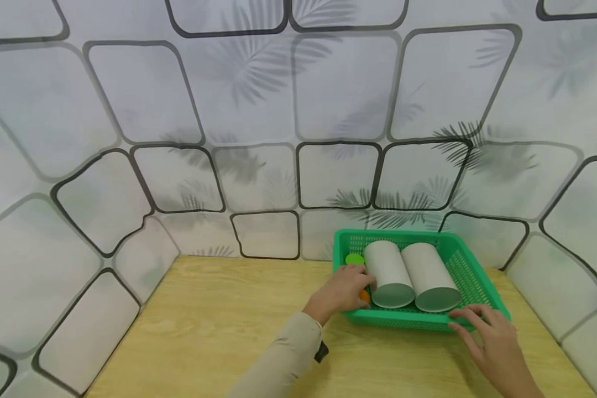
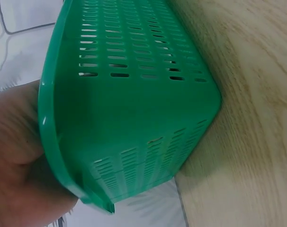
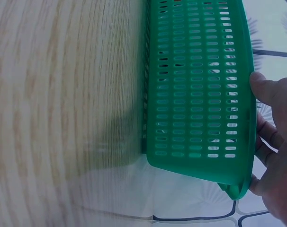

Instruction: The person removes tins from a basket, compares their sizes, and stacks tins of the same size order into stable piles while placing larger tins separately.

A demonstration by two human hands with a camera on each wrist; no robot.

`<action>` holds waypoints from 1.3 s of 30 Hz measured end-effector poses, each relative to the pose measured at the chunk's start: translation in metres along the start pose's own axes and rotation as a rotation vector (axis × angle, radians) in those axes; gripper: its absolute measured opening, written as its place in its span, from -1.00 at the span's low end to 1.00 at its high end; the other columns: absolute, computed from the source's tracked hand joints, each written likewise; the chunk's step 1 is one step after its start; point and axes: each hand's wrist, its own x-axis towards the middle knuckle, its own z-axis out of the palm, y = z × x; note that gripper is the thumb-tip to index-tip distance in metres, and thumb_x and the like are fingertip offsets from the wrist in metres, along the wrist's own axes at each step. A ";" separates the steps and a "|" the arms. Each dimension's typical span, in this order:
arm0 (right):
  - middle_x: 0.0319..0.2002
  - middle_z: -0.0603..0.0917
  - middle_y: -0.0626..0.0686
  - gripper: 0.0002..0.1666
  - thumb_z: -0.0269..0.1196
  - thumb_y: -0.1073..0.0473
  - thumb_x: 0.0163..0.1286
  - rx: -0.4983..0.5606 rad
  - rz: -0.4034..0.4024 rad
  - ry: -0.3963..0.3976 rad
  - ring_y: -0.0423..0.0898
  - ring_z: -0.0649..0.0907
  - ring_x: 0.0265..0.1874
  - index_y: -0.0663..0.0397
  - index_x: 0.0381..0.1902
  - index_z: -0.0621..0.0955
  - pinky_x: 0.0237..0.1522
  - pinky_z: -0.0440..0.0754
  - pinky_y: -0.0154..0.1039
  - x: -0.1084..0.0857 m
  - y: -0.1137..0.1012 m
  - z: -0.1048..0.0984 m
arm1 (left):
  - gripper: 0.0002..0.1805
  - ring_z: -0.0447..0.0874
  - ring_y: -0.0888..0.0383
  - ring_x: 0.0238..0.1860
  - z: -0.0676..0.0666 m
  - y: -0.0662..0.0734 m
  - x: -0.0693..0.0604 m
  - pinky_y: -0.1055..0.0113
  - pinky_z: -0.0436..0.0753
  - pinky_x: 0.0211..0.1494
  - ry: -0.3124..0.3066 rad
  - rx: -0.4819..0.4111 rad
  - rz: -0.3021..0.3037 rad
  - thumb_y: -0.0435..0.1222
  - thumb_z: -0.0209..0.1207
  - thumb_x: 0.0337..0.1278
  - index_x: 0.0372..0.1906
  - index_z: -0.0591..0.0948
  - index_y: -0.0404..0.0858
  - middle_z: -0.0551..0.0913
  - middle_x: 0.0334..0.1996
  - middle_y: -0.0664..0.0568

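Note:
A green plastic basket [image 1: 395,318] with slotted walls stands on the table. Two white cylinders [image 1: 389,271] with greenish end faces lie side by side in it. My left hand [image 1: 343,290] reaches over the basket's left rim, its thumb and fingers around a small orange object [image 1: 365,296] whose kind is mostly hidden. Behind that hand, a bright green round piece [image 1: 355,258] shows inside the basket. At the front right corner my right hand [image 1: 487,337] pinches the rim; in the right wrist view its thumb [image 3: 262,87] lies against the rim's edge.
The wooden table [image 1: 214,320] extends to the left of the basket. Patterned white sheeting [image 1: 263,182] rises behind and at both sides, close to the basket's back edge. A dark item [image 1: 321,352] sits at the left sleeve's cuff.

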 end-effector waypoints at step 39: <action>-0.23 0.64 -0.05 -0.58 0.58 0.34 -0.11 -0.051 0.035 -0.011 -0.03 0.55 -0.27 -0.03 -0.23 0.76 -0.27 0.40 -0.09 0.000 -0.004 -0.003 | -0.64 0.49 0.14 0.16 0.000 0.010 0.017 0.04 0.46 0.35 -0.142 0.109 -0.134 -0.31 0.41 0.22 -0.02 0.73 0.25 0.55 0.08 0.27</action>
